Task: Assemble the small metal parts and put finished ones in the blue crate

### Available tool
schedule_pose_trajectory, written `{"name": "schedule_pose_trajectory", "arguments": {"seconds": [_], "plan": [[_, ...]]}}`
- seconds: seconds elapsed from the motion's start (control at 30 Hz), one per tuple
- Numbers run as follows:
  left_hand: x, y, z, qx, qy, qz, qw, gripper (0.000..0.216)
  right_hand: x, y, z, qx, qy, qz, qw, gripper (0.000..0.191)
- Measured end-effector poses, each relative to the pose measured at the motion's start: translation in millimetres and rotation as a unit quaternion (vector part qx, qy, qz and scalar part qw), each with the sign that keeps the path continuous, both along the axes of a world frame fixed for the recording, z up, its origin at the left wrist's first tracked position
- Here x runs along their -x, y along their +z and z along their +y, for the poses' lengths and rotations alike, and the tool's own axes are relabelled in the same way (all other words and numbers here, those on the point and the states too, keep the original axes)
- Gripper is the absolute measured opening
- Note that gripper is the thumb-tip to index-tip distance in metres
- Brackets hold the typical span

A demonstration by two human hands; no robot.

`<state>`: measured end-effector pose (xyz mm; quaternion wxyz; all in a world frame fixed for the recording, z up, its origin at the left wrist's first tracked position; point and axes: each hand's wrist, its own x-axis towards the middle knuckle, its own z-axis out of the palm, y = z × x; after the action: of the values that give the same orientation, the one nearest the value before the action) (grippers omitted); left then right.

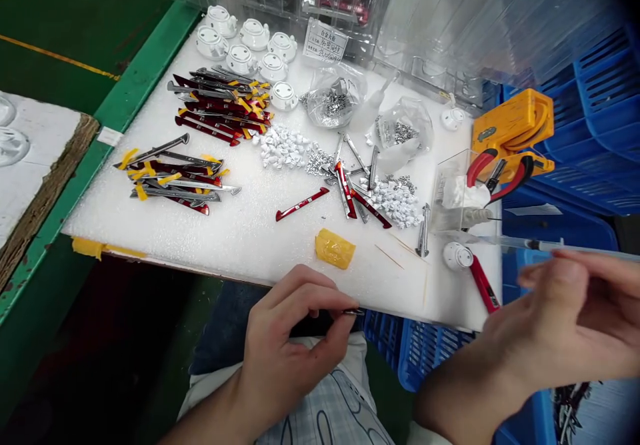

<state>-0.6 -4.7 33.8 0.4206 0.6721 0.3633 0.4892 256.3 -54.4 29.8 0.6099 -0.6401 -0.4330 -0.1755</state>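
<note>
While the left hand point(285, 348) sits low in the centre of the frame, its fingers point(336, 330) pinch a small dark metal piece point(354, 312) just below the near edge of the white foam tabletop point(200, 231). At lower right, the blurred right hand point(565, 325) curls thumb toward forefinger; I cannot tell whether it grips anything.

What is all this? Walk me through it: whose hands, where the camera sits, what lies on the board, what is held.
No machine here: a person works with bare hands, filmed by one camera on their head looking down. The left hand pinches a small dark metal piece between thumb and fingertips. The right hand is blurred; whether it holds anything is unclear. On the white foam board lie taped bundles of red-and-silver strips, white round caps, a heap of small white bits and a yellow pad; red-handled pliers rest at its right edge.
</note>
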Motion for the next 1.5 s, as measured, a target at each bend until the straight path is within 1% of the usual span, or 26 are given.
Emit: {"name": "schedule_pose_trajectory", "arguments": {"seconds": [0.03,0.1,0.13,0.17,0.23,0.3,0.33,0.4,0.47,0.53,0.6,0.7,0.77,0.83,0.87,0.93,1.0,1.07,1.13,1.3,1.5], "plan": [[0,-0.2,0,0.002,-0.003,0.000,1.000,0.029,14,2.5,-1,0.010,0.016,-0.019,1.000,0.015],[0,-0.4,0,0.009,-0.008,-0.002,1.000,0.029,39,5.0,-4,0.089,0.122,-0.029,0.988,0.006],[1,-0.4,-1,0.012,-0.009,-0.003,1.000,0.028,49,5.0,-5,0.116,0.161,-0.025,0.980,0.005],[1,-0.6,-1,0.016,-0.010,-0.004,1.000,0.028,57,4.5,-7,0.136,0.192,-0.020,0.972,0.009],[3,-1.6,-3,0.027,-0.010,-0.005,1.000,0.028,68,3.1,-11,0.150,0.228,-0.003,0.962,0.011],[3,-3.3,-5,0.038,-0.006,-0.012,0.999,0.027,75,2.1,-15,0.169,0.270,0.023,0.947,0.004],[3,-4.3,-6,0.044,-0.003,-0.015,0.999,0.028,77,2.0,-17,0.183,0.295,0.036,0.937,0.006],[2,-6.0,-8,0.049,-0.001,-0.021,0.999,0.030,82,2.4,-19,0.215,0.336,0.054,0.915,0.017],[2,-6.8,-9,0.042,-0.007,-0.024,0.999,0.031,86,2.9,-19,0.235,0.359,0.058,0.902,0.019],[3,-6.9,-8,0.032,-0.018,-0.026,0.999,0.031,90,2.8,-17,0.237,0.368,0.060,0.897,0.015],[5,-6.9,-5,0.039,-0.037,-0.019,0.998,0.029,92,1.5,-15,0.220,0.366,0.065,0.902,0.013],[9,-7.8,0,0.082,-0.056,-0.008,0.995,0.022,90,-1.7,-15,0.176,0.326,0.078,0.926,0.009],[10,-8.7,2,0.115,-0.050,-0.013,0.992,0.022,86,-3.9,-17,0.176,0.300,0.093,0.933,0.017],[9,-8.8,3,0.134,-0.041,-0.015,0.990,0.022,83,-5.9,-20,0.210,0.301,0.104,0.924,0.017],[8,-8.5,3,0.136,-0.041,-0.014,0.990,0.022,81,-6.8,-21,0.228,0.310,0.103,0.917,0.014],[7,-6.9,3,0.134,-0.051,-0.010,0.990,0.022,80,-8.8,-24,0.242,0.329,0.093,0.908,0.008],[5,-4.3,3,0.138,-0.059,-0.012,0.989,0.022,80,-11.0,-25,0.237,0.347,0.081,0.904,0.012],[4,-1.1,2,0.146,-0.053,-0.023,0.988,0.020,80,-13.3,-26,0.232,0.356,0.079,0.902,0.012],[5,2.3,1,0.146,-0.042,-0.036,0.988,0.018,82,-15.2,-27,0.228,0.359,0.080,0.902,0.011],[7,9.6,1,0.116,-0.029,-0.060,0.991,0.015,84,-17.4,-29,0.195,0.352,0.075,0.912,0.009],[7,15.3,2,0.114,-0.036,-0.069,0.990,0.016,86,-17.4,-28,0.188,0.365,0.089,0.908,0.011]]}}
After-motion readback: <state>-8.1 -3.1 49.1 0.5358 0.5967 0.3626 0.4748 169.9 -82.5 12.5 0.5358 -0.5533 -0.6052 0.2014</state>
